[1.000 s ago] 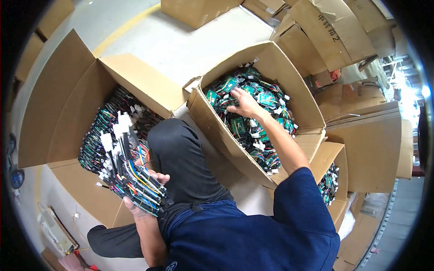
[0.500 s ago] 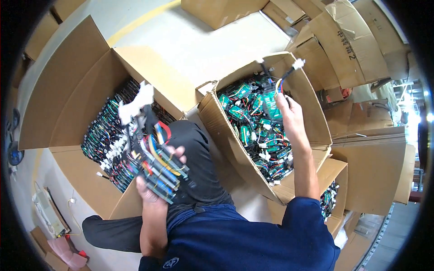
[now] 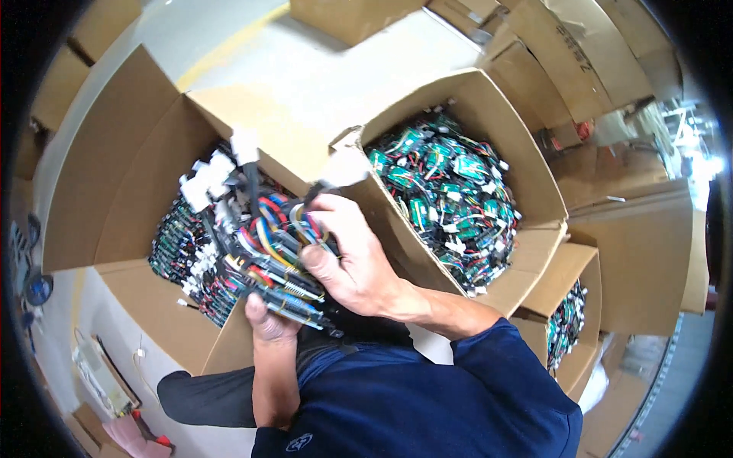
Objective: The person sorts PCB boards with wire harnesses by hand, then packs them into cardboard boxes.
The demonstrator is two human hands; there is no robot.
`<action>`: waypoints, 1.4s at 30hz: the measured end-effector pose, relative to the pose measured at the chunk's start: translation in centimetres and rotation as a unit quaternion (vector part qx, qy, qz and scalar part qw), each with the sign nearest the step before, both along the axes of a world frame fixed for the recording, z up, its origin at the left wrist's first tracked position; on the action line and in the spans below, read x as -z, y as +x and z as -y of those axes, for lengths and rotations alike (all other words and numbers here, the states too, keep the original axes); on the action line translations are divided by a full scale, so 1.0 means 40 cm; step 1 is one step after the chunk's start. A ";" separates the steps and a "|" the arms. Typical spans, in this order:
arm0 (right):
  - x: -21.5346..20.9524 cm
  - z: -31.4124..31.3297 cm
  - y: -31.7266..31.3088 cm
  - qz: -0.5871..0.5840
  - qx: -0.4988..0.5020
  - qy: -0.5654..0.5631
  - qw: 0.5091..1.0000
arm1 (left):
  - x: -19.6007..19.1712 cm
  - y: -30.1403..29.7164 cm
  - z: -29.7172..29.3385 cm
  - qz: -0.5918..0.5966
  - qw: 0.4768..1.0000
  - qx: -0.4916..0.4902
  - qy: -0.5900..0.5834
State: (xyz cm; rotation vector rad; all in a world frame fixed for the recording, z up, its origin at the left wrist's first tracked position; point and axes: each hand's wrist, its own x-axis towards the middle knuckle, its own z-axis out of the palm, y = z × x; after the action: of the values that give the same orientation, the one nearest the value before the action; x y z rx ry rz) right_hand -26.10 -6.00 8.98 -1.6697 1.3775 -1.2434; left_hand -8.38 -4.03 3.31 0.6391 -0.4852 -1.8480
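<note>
A stack of circuit boards with coloured wires and white plugs (image 3: 282, 267) rests in my left hand (image 3: 269, 320), whose fingers are wrapped round its lower end. My right hand (image 3: 355, 263) is at the stack's right side, closed on another wired circuit board (image 3: 317, 229) that is partly hidden behind the fingers. The cables stick up from the stack, and their white plugs are blurred. Just beyond, the left cardboard box (image 3: 114, 164) holds rows of similar boards (image 3: 179, 244). On the right, an open cardboard box (image 3: 527, 172) contains a loose heap of green circuit boards (image 3: 450, 191).
A smaller box (image 3: 584, 305) with more boards stands at the lower right. Flattened cartons (image 3: 634, 252) and stacked boxes lie along the right. A pale metal device (image 3: 103, 374) and pink wrapping (image 3: 136, 437) sit on the floor at the lower left.
My right hand has moved left from above the right box to the stack, bringing a circuit board with it. My left hand still holds the stack, and the whole view has shifted slightly.
</note>
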 end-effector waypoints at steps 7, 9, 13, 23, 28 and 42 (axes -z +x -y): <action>-0.001 0.017 -0.077 0.032 -0.146 0.053 0.987 | 0.020 0.012 0.017 -0.018 0.998 -0.063 0.000; 0.000 0.064 -0.182 0.019 0.043 0.076 0.996 | -0.017 0.009 0.039 -0.162 0.985 0.044 -0.030; 0.255 0.207 -0.458 -0.320 0.164 0.178 0.916 | 0.011 0.056 0.026 -0.221 0.973 0.053 -0.046; 0.514 0.163 -0.575 -0.520 0.053 0.217 0.825 | -0.002 0.082 0.011 -0.199 0.979 0.037 0.001; 0.307 0.105 -0.734 -0.174 0.157 0.210 0.949 | 0.021 0.088 0.021 -0.254 0.966 0.040 0.010; -0.295 0.131 -0.010 -0.575 -0.393 -0.225 0.681 | -0.008 0.096 0.045 -0.328 0.945 0.014 -0.003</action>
State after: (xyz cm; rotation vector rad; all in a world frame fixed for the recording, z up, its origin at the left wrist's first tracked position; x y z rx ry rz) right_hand -26.51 -11.25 20.77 -3.1664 0.5912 0.1614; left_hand -4.54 -5.84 3.64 -0.0126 -0.0556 -1.9480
